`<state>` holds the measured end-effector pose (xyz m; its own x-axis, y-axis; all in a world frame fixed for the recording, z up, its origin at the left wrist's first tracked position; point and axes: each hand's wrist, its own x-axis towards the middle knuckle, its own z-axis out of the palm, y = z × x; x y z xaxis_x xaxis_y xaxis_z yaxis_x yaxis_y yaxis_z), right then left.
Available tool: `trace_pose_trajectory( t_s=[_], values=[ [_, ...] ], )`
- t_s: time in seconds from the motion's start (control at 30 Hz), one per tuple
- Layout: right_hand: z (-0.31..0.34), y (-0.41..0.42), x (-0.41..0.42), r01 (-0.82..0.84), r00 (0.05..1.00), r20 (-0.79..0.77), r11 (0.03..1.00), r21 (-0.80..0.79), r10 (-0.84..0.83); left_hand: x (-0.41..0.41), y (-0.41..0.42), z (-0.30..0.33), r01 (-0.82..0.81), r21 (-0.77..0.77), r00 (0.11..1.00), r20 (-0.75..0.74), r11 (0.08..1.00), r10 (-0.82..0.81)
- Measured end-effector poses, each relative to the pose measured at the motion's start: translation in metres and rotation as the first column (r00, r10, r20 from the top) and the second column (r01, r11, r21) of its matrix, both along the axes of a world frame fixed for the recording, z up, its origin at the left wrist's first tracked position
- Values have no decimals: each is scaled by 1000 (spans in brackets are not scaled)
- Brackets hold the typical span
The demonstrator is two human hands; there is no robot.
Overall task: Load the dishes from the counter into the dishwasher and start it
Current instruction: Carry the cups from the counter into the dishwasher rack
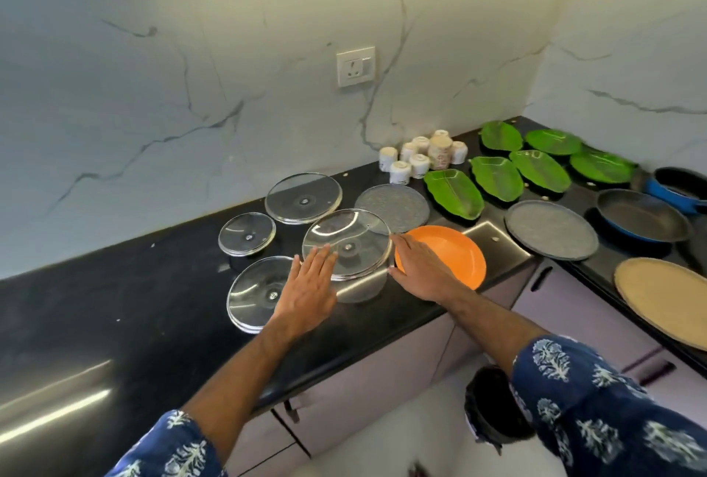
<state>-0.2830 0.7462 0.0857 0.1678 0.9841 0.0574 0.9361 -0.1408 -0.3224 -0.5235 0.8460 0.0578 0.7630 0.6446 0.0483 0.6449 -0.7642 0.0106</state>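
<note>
A round glass lid (354, 233) is raised off the black counter (114, 316), held between my two hands. My left hand (311, 285) lies with straight fingers against its near left rim. My right hand (419, 270) presses its right rim, fingers straight, thumb under the edge. Three more glass lids lie flat: a large one (303, 198) behind, a small one (246, 233) to the left, and one (254, 295) partly under my left wrist. An orange plate (455, 253) sits under my right hand.
Two grey speckled plates (392, 207) (551, 230), several green leaf-shaped plates (455, 193), several upturned white cups (419, 155), blue pans (644, 214) and a tan round plate (665, 297) fill the right counter. Cabinet fronts (382, 381) run below the edge.
</note>
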Motion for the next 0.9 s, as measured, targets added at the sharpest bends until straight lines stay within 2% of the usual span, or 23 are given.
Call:
trace_pose_trajectory(
  t_s=[0.13, 0.2, 0.4, 0.5, 0.63, 0.9],
  values=[
    [-7, 36, 24, -46, 997, -65, 999, 4, 47, 22, 26, 0, -38, 12, 998, -58, 999, 39],
    [-12, 50, 43, -47, 995, -88, 999, -15, 45, 40, 38, -1, -46, 21, 998, -38, 999, 47],
    [-34, 65, 97, 54, 982, -177, 995, -86, -69, 94, 63, -16, -37, -15, 996, -81, 999, 36],
    [-41, 74, 122, 73, 976, -196, 990, -117, -95, 123, 81, -18, -5, -52, 999, -54, 999, 2],
    [-42, 96, 145, 108, 972, -194, 988, -115, -129, 157, 115, -19, 45, -101, 999, -1, 994, -46],
    [-37, 148, 199, 173, 977, -114, 981, -89, -183, 254, 202, -1, 198, -88, 978, 77, 976, -191]
  ],
)
